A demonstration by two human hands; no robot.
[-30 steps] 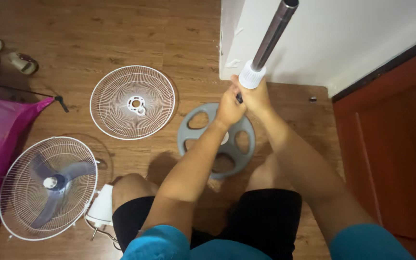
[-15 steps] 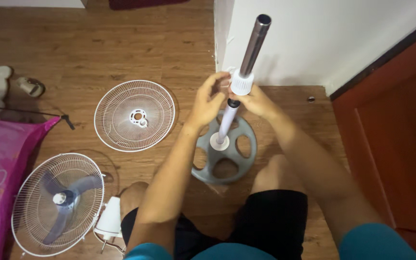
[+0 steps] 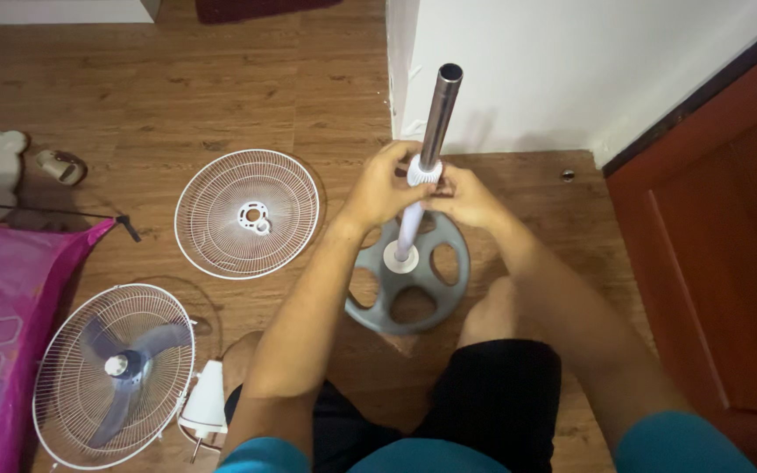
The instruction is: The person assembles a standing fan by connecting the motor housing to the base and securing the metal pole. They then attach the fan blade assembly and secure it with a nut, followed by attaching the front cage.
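both hands: left hand [image 3: 387,188], right hand [image 3: 464,197] grip closed around white collar [image 3: 423,172] on upright pole [image 3: 438,114].

Warm dim indoor light, soft shadows on the floor, sharp centre, slight wide-angle stretch at edges

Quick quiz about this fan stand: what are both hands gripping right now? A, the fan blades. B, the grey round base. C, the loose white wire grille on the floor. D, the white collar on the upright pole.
D: the left hand and right hand close around the white collar on the pole, above the grey base.
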